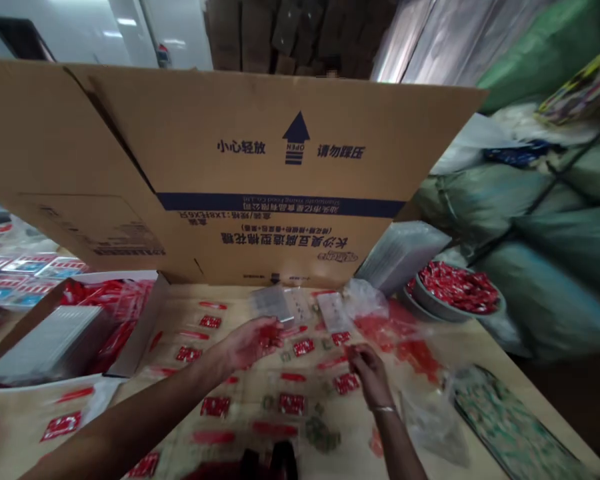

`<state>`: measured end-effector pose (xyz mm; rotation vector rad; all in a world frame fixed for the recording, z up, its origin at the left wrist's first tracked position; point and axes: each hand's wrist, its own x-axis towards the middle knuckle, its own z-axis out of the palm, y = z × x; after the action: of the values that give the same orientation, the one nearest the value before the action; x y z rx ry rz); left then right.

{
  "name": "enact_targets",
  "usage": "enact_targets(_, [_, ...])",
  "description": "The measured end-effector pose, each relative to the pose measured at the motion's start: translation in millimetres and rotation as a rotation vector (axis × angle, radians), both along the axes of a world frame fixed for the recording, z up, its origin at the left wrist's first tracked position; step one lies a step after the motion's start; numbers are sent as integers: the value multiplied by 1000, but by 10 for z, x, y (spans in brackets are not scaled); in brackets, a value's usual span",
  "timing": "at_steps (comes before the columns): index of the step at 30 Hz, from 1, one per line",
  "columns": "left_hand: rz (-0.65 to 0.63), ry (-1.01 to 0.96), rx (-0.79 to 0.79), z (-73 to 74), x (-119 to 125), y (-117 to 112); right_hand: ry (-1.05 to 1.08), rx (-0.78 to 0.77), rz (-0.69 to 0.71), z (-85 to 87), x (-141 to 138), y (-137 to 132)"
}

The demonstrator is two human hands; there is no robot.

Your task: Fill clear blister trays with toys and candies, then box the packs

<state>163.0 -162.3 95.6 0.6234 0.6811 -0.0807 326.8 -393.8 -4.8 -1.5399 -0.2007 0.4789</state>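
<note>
Plainly, the left hand [255, 341] is turned palm up with its fingers loosely curled, and I cannot tell whether anything lies in it; the right hand [367, 373] has thumb and fingers drawn together beside a red sachet [347, 383], though blur hides whether they pinch anything. For tidy handling, I'd lower each light piece straight down and let go only once it lies flat — a sleeve or wrist dragged low could knock the neighbours askew. Around both hands, glossy rectangular red sachets [291, 403] and slim red packets [275, 429] lie spaced in rows on the smooth, pale table [473, 343], with small greenish packets [323, 435] clumped among them. Beyond the left hand sits thin, clear, hard-looking plastic [270, 303]; to the right, a limp film bag [433, 427] lies wrinkled, and a rounded grey bowl [430, 300] brims with shiny red packets. Farther out, a big matt cardboard carton [280, 173] stands upright, its flap edges straight — stiff sheet against soft, bulging green sacks [560, 280].
</note>
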Motion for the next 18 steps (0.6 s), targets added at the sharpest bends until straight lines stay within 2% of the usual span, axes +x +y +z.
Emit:
enact_targets(3, [-31, 21, 0, -318, -426, -193, -103, 24, 245, 275, -769, 565])
enact_targets(6, [54, -31, 53, -508, -833, -268, -220, -3, 394, 347, -1387, 920])
enact_targets(9, [168, -59, 87, -559, -1255, -168, -166, 4, 493, 312, -1823, 1094])
enact_targets(12, [197, -61, 32, -561, -1722, -20, -14, 30, 587, 250, -2166, 1226])
enact_targets(14, [228, -34, 2, -594, -2038, 31, 71, 20, 601, 192, -2407, 1330])
enact_targets(18, [337, 78, -6, -796, -2604, 15, 200, -36, 614, -8, -2979, 1519])
